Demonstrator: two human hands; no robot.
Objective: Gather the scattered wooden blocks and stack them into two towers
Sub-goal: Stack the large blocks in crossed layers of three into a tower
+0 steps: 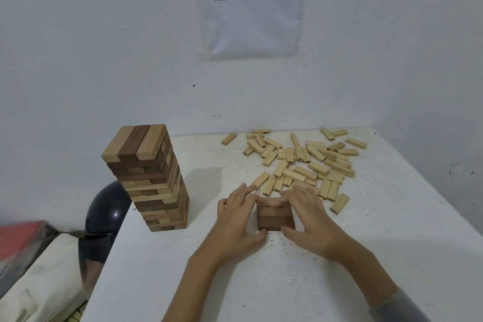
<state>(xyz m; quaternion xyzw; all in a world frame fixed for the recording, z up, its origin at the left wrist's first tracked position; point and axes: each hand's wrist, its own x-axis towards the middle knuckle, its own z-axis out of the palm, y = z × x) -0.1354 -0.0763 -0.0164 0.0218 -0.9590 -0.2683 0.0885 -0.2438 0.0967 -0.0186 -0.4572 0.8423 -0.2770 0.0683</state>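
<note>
A short stack (pixel 275 217) of wooden blocks sits near the middle of the white tabletop (pixel 183 282), and the left hand (pixel 239 219) and the right hand (pixel 309 219) hug it from both sides, with fingers bent round its far edge and thumbs on its near corners. A tall tower (pixel 150 180) of light and dark blocks stands well apart at the left edge, and many loose blocks (pixel 303 162) lie in a messy heap just behind the hands. A paper sheet (pixel 253 21) with writing hangs on the pale wall (pixel 104 34), and a dark round thing (pixel 107 212) sits beside the tabletop on the left.
</note>
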